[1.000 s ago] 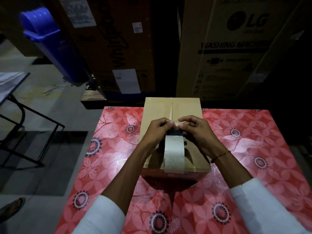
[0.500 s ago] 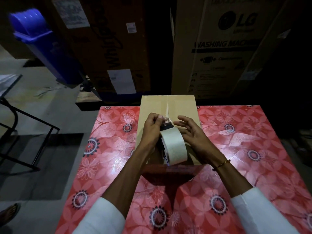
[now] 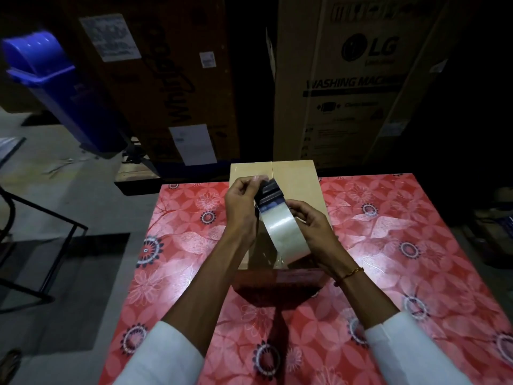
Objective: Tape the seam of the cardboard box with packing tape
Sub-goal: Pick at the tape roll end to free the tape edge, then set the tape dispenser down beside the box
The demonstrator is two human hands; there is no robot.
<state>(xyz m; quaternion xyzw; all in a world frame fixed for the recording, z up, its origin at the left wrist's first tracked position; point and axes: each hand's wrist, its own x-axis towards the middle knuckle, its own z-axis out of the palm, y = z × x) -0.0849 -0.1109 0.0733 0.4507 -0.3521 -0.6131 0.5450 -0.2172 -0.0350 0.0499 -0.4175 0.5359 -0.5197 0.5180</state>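
Left fingertips [image 3: 256,179] pinch the loose end of clear tape just above a black plastic tape dispenser [image 3: 268,193], thumb and forefinger closed on the thin film. The left hand [image 3: 241,209] sits to the left of the dispenser head. The right hand [image 3: 311,222] wraps the dispenser from the right, fingers curled around the side of the wide roll of clear packing tape [image 3: 286,232], which slants down toward the person.

Beneath both hands lies the plain brown cardboard box [image 3: 299,179], its centre seam [image 3: 271,169] running away from the fingers toward the far edge, bare of tape where it shows. The box rests on a table covered in a red floral-patterned cloth [image 3: 388,245].

The step appears to be freeing the tape end for the first strip. It would go best if the pinched end were kept flat and square, drawn out without letting it fold on itself, then centred over the seam beyond the fingertips before pressing down. Whether the tape already touches the cardboard cannot be told.
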